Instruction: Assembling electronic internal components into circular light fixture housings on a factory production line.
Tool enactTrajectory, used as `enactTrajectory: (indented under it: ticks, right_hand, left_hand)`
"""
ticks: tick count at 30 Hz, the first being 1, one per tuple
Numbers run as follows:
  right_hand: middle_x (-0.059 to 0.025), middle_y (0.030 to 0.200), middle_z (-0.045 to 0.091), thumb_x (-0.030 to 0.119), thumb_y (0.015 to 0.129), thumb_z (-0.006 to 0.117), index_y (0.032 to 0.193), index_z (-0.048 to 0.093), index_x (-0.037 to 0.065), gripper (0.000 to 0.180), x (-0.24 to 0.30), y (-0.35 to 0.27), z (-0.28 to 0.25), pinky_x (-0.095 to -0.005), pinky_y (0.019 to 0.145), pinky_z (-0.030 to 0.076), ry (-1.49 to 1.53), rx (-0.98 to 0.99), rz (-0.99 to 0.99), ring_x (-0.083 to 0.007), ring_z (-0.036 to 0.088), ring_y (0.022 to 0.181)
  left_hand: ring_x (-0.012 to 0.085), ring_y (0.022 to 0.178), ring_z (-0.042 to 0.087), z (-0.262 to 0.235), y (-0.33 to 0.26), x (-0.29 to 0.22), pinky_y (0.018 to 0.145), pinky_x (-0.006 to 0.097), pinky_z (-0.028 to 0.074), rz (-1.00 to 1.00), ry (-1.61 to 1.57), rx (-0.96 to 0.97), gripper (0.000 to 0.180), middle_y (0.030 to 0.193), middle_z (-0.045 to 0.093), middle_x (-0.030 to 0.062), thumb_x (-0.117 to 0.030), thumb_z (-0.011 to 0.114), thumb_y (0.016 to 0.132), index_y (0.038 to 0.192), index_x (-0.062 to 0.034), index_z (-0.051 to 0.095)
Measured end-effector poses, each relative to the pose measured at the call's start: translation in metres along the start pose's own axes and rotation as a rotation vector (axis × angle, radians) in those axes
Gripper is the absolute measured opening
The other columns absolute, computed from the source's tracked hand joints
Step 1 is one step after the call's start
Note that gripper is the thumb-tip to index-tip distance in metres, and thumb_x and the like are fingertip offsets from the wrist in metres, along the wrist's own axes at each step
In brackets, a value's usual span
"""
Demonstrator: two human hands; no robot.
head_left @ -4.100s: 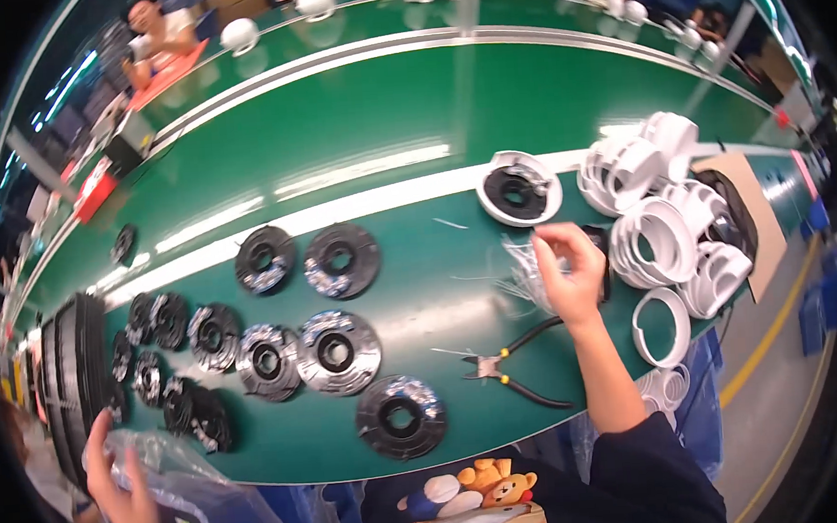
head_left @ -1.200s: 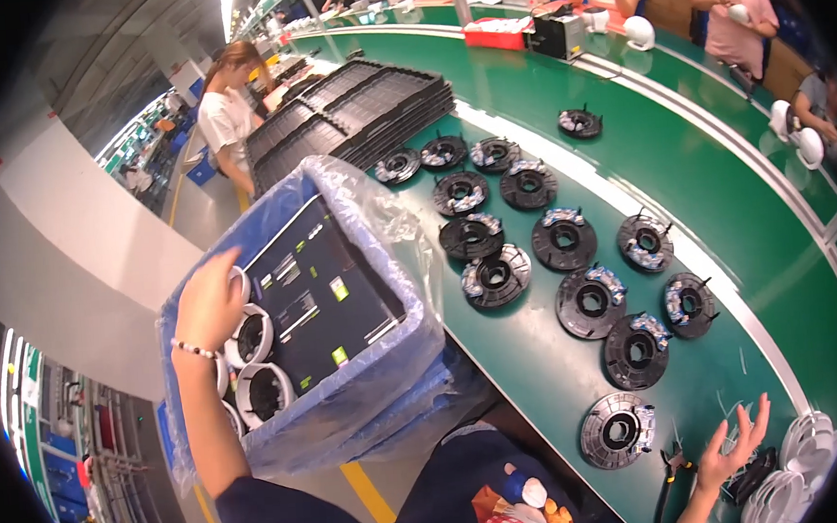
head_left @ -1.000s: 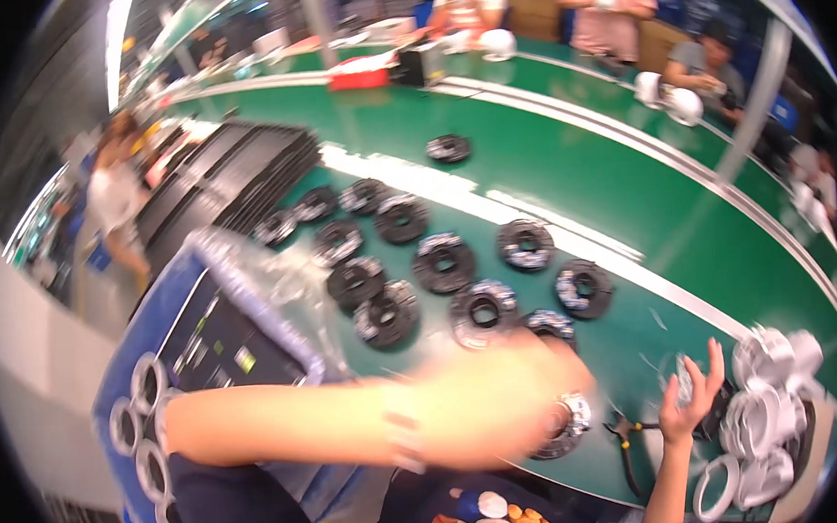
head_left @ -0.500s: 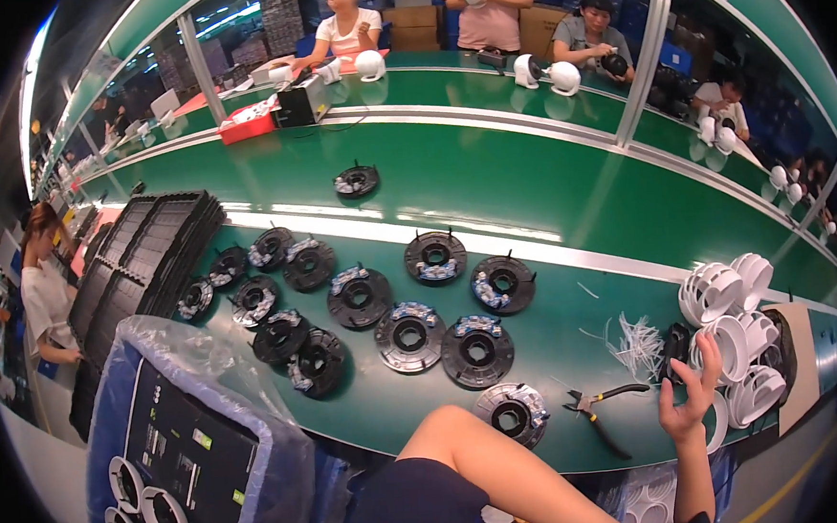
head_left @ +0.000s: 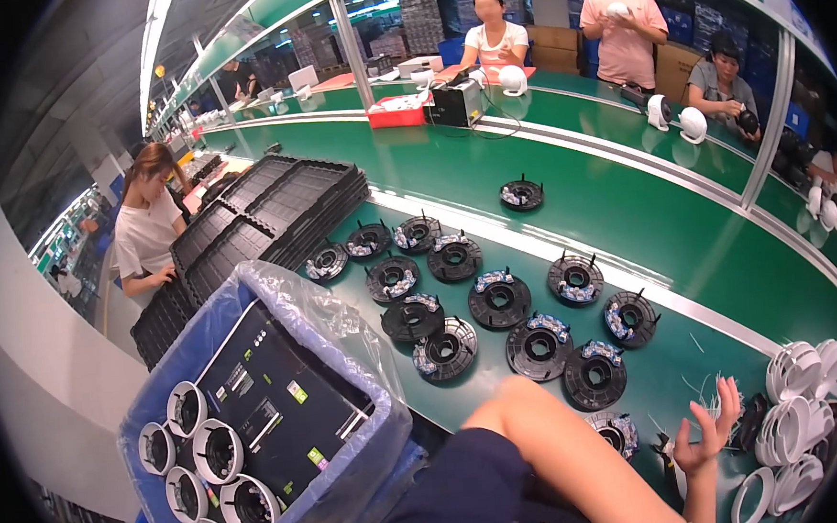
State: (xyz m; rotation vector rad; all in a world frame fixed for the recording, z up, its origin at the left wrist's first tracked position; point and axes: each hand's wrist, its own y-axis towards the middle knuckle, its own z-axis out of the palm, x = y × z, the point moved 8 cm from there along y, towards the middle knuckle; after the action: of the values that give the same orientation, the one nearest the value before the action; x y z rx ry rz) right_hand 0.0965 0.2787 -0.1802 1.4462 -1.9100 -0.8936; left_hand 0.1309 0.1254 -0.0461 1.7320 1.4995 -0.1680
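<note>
My right hand is raised over the right part of the green bench, fingers spread, holding nothing I can see. Behind its fingers lies a bundle of thin white strips, and pliers show partly beside its thumb. To its right are stacked white plastic rings, with a single ring nearer me. My left arm bends at the elbow across the front; its hand is out of view. A round black base with a circuit board is partly hidden behind that arm.
Several similar black bases are spread across the bench, one farther back. At left stand a plastic-lined blue crate holding white-rimmed parts and a black printed sheet, and stacked black trays. Co-workers work around the bench.
My view has turned left, so the bench things appear farther right and more of the crate shows. My right hand has moved left from the white rings, toward the pliers and strips, still open.
</note>
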Motion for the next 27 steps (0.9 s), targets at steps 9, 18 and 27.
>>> enactTrajectory:
  ticks: [9,18,27]
  right_hand:
    - [-0.0217,0.112,0.047,0.007,0.059,0.06,0.089,0.056,0.004,0.03,-0.031,-0.001,0.003,-0.0455,0.09,0.034,0.033,-0.026,0.166,-0.0403,0.042,0.107]
    - [-0.0195,0.11,0.048,0.01,0.056,0.063,0.085,0.06,0.009,0.029,-0.056,-0.009,0.006,-0.043,0.086,0.037,0.013,0.018,0.281,-0.0394,0.044,0.104]
    - [-0.0155,0.112,0.049,0.011,0.058,0.066,0.087,0.063,0.012,0.029,-0.088,-0.014,0.013,-0.0417,0.084,0.038,-0.007,0.147,0.445,-0.0349,0.045,0.104]
  left_hand:
    - [0.0318,0.067,0.059,-0.148,-0.147,0.105,0.061,0.04,0.047,-0.757,0.566,-0.212,0.017,0.068,0.059,0.0158,-0.019,0.054,0.064,0.067,-0.004,0.061]
    - [0.032,0.088,0.057,-0.33,-0.513,0.167,0.079,0.038,0.045,-1.63,1.289,-1.007,0.027,0.093,0.06,0.018,-0.018,0.051,0.071,0.091,-0.0035,0.061]
    - [0.033,0.101,0.052,-0.308,-0.661,0.242,0.086,0.037,0.041,-2.138,0.93,-0.973,0.073,0.108,0.053,0.0237,-0.043,0.07,0.058,0.11,0.0055,0.05]
